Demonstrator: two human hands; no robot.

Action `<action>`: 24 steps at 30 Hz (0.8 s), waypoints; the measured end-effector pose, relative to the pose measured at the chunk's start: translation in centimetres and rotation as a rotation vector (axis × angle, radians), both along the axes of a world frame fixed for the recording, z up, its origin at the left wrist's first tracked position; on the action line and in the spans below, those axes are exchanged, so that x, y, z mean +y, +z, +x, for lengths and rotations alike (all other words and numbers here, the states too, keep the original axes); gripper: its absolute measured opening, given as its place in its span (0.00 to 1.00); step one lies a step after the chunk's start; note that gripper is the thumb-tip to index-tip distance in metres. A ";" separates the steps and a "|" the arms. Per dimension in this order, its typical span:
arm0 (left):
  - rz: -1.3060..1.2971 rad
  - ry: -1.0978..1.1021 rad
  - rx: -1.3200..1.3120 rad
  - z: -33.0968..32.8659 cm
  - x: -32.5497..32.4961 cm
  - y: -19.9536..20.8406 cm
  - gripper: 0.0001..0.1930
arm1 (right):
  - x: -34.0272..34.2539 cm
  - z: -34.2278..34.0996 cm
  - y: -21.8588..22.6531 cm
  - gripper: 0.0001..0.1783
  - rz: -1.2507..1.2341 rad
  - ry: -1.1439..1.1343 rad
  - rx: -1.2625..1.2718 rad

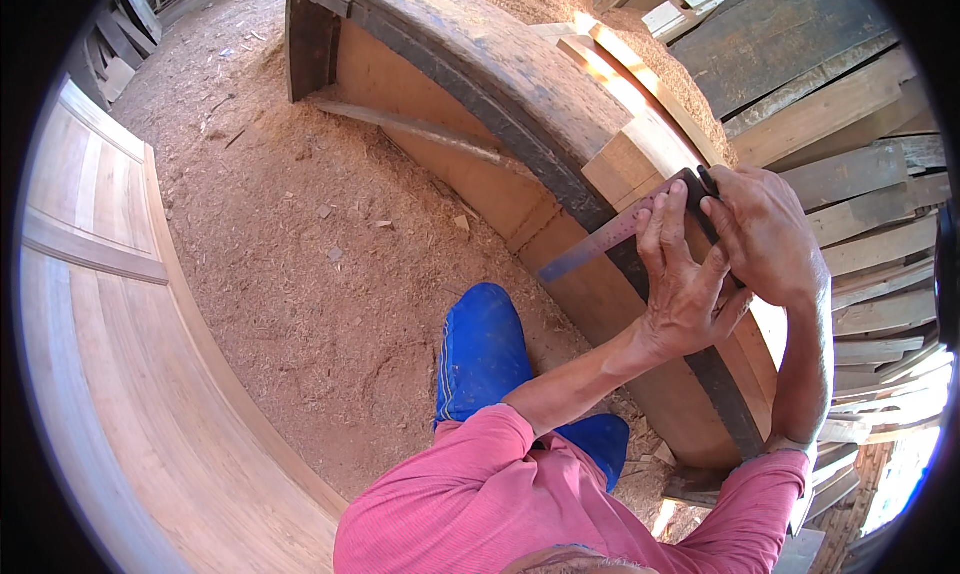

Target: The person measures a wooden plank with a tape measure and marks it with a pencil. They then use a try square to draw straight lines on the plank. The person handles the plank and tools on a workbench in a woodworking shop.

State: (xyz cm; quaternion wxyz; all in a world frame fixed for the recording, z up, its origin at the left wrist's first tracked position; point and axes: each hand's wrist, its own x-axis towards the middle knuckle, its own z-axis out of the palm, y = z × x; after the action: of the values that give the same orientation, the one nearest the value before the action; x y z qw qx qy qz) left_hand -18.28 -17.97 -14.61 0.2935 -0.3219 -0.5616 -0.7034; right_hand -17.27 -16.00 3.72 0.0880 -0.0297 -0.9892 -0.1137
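Note:
A try square point(598, 242) lies across light wooden boards point(632, 160) at the workbench's edge. Its metal blade sticks out past the bench toward the left, and its dark stock is partly under my fingers. My left hand point(688, 286) holds the square against the boards, fingertips pressed along the blade and stock. Close beside it, my right hand point(768, 232) is closed in a pinch around a short dark stick point(708, 180), perhaps a pencil, near the stock. Most of that stick is hidden by my fingers.
The long workbench point(470, 44) runs from upper left to lower right. Stacked planks point(850, 184) fill the right side. A panelled wooden door point(95, 324) stands at the left. Sawdust and chips cover the floor point(300, 274). A brace bar point(420, 132) crosses low beside the bench.

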 end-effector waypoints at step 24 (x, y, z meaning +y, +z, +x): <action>0.013 0.005 0.015 -0.3 -0.4 0.1 0.34 | -2.5 -1.3 3.0 0.04 -0.208 0.522 0.184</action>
State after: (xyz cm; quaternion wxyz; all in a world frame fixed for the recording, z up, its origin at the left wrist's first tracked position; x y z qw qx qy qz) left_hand -18.59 -18.39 -14.47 0.3016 -0.3241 -0.5554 -0.7039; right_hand -18.60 -18.49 6.75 0.2001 0.2068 -0.9575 0.0178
